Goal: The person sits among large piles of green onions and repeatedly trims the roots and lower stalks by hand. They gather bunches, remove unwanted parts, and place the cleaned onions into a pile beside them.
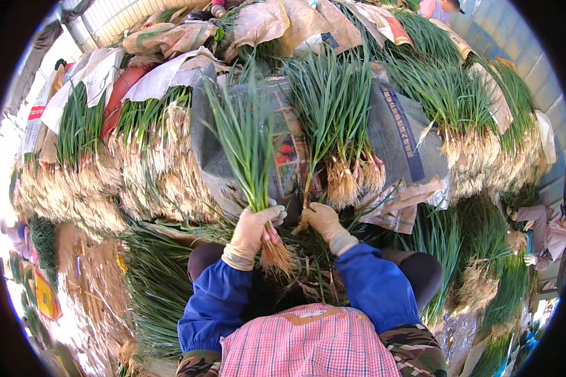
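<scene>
My left hand (250, 231), in a cream glove, is closed around a bunch of green garlic plants (247, 155). Their long leaves point away from me, and the pinkish bulbs and pale roots hang below my fist. In the same kind of glove, my right hand (323, 221) grips one thin plant (310, 179) near its root end, its leaves rising over the pile behind. Just beyond that hand, a small pile of similar plants (346, 141) lies on a grey printed woven sack (401, 146), roots towards me.
Rooted bundles (165, 151) line the left, partly under white sacks (170, 75). More bundles (462, 113) lie right. Loose green leaves (155, 282) spread beside my left knee. A person (547, 231) sits at far right; another person (441, 9) is at the back.
</scene>
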`<action>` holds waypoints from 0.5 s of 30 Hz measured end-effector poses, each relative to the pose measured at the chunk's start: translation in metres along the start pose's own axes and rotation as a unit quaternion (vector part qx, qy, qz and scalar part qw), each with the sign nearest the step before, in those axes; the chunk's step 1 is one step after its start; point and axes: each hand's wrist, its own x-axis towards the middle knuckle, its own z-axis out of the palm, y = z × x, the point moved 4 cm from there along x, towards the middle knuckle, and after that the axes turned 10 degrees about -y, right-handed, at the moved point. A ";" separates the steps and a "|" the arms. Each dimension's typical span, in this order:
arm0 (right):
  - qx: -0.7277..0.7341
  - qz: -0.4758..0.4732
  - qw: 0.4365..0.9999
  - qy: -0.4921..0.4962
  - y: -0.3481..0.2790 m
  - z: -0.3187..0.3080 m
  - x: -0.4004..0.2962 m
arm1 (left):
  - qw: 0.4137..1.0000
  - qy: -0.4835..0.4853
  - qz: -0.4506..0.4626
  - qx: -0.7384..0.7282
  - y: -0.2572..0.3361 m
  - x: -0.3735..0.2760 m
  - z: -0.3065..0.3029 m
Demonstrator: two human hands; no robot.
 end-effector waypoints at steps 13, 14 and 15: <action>0.603 0.095 0.788 0.075 -0.035 -0.078 0.008 | 0.995 -0.058 -0.070 0.049 -0.014 -0.002 0.019; 0.632 0.141 0.761 0.036 -0.033 -0.075 0.013 | 0.994 -0.058 -0.073 0.054 -0.014 -0.002 0.019; 0.641 0.111 0.760 -0.011 -0.032 -0.070 0.021 | 0.993 -0.061 -0.076 0.060 -0.014 0.000 0.021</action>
